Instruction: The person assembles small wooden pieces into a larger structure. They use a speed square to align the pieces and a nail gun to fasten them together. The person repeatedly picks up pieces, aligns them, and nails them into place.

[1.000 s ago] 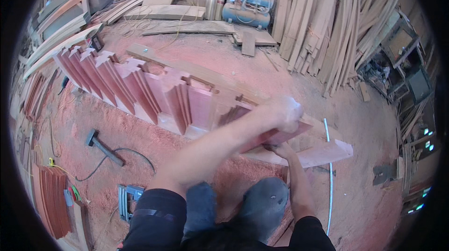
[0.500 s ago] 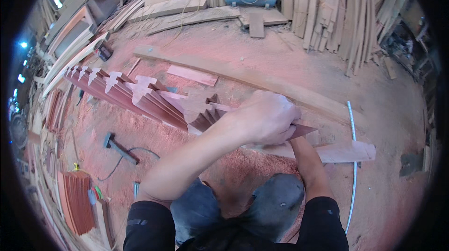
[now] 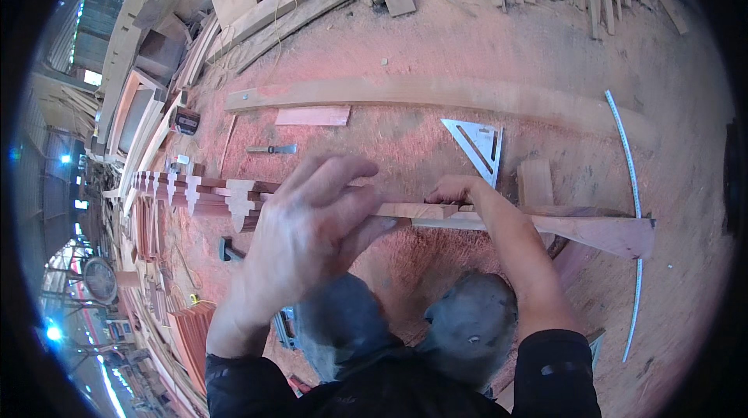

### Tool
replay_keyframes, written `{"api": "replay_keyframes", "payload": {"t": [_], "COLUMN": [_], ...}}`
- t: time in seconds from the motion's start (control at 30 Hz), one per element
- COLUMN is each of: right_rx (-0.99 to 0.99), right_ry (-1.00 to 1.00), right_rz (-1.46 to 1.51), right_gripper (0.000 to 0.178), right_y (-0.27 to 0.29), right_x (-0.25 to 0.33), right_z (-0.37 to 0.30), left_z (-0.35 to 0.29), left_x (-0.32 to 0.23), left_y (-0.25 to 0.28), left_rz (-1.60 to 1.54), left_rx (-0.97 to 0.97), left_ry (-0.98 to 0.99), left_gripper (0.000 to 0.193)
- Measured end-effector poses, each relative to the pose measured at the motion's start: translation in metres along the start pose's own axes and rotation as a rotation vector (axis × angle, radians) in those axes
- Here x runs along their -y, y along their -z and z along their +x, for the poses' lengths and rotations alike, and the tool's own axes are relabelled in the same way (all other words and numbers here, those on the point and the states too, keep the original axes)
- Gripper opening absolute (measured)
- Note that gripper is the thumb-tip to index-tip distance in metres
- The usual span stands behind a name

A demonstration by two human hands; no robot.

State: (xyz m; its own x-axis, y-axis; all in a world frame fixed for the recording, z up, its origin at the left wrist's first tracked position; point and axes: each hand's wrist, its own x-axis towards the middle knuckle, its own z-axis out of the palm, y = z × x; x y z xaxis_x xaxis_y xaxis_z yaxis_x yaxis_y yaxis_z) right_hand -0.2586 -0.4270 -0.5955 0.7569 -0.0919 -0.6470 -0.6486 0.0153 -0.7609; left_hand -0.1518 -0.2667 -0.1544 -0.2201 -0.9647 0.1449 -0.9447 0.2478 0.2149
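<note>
In front of my knees, a long wooden strip point(image 3: 421, 210) runs sideways. Its right part lies along a pale, shaped board point(image 3: 596, 232) with a flared end. My right hand point(image 3: 458, 188) reaches across to the far side of the strip, its fingers curled against it; part of the grip is hidden. Over the strip's left part, my left hand point(image 3: 315, 219) is open, fingers and thumb apart, hiding the wood behind it. Just left of that hand stands a row of moulded wooden pieces with stepped end profiles point(image 3: 243, 201).
Beyond the strip lie a metal triangular square point(image 3: 477, 149), a flat-bladed tool point(image 3: 273, 150), a short board point(image 3: 312, 116) and a long plank point(image 3: 436, 92). A thin metal rod point(image 3: 633, 184) lies at right, a hammer point(image 3: 227, 250) at left. Reddish sawdust covers the floor.
My left hand has moved left from the pointed wood end and opened. My right hand, mostly hidden before, now shows at the strip. The view has turned, and the square has come into sight.
</note>
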Motion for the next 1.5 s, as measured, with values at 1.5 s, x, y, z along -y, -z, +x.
{"api": "replay_keyframes", "payload": {"t": [1.5], "right_rx": [0.065], "right_ry": [0.019], "right_rz": [-0.011], "right_gripper": [0.037], "right_y": [0.007], "right_x": [0.023], "right_z": [-0.030], "left_z": [-0.009], "left_x": [0.003], "left_y": [-0.017], "left_rz": [0.105], "left_rx": [0.227], "left_ry": [0.049], "left_gripper": [0.033]}}
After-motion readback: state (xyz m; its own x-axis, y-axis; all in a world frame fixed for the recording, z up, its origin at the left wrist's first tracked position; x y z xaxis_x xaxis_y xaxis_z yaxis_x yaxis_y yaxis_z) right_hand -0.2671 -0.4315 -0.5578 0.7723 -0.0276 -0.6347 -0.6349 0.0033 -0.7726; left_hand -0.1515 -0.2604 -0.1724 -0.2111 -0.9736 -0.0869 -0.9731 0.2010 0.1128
